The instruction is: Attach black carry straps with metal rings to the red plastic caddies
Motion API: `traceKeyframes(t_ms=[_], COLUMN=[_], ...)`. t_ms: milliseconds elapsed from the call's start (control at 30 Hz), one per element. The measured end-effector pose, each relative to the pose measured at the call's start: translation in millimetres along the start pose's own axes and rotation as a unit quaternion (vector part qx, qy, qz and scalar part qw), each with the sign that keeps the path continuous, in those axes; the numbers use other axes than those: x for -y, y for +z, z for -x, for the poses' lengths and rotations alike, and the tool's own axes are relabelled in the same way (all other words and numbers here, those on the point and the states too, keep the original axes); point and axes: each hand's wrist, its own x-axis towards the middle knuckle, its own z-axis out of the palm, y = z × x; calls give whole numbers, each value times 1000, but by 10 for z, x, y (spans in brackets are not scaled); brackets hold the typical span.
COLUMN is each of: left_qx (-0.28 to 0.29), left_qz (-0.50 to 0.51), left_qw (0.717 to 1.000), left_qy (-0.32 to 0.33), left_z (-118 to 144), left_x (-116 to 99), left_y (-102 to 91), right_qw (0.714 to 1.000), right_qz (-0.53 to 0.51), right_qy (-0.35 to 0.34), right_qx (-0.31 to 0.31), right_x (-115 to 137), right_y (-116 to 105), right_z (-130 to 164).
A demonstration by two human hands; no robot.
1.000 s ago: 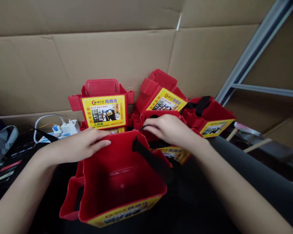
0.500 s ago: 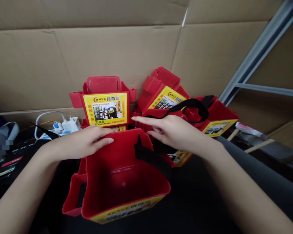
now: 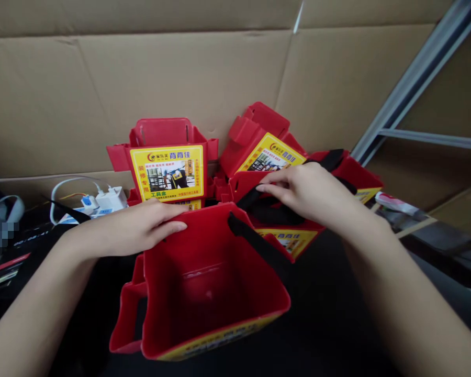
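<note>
A red plastic tool box [image 3: 204, 285] faces me in front, its open top toward me and a yellow label along its lower front. My left hand [image 3: 153, 225] grips its back rim, thumb inside and fingers behind. A black strap [image 3: 259, 246] passes through the slot at the right of that back wall and droops over the right side. With thumb and fingers pinched, my right hand [image 3: 294, 191] holds a length of black webbing strap [image 3: 248, 200] just behind the box's right corner. How that length joins the box is partly hidden.
Behind stand a labelled red tool box [image 3: 168, 173] and a tilted one [image 3: 255, 136], with more red boxes at right. A power strip with chargers [image 3: 110, 199] lies at left. Cardboard [image 3: 180, 78] forms the back wall; a metal frame [image 3: 404, 84] rises at right.
My right hand has gone from an extended pointing finger to pinching the black strap, slightly up and to the right. The front box has shifted a little right, still in my left hand.
</note>
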Motion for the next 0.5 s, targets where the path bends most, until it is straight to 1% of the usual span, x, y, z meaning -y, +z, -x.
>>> traceKeyframes(t_ms=[133,200,267,333,367,400,433,500], left_qx=[33,47,53,53,56,63,64,44], left_qz=[35,44,50,50,50,58,69,81], left_qw=[999,998,997,997,996,995,994,995], left_qy=[17,9,-12,-34,-46,-54,-54,-44], left_z=[-18,38,159,315,387,443,477,471], left_x=[43,107,191,270,296,307,303,254], left_y=[-67,-105,-143,-177,-190,-201,-207,-203], right_qw=[998,996,991,976,970,968,973,989], right_qz=[-11,-1,45,99,114,113,100,39], right_qy=[47,70,125,194,214,221,206,140], right_qx=[36,50,34,0,-15,-28,-37,-36], right_x=[112,100,-8,-197,-301,-394,-462,-485], right_y=[107,130,103,23,-32,-91,-146,-222], right_z=[-60,-87,-97,-80,-61,-35,-6,57])
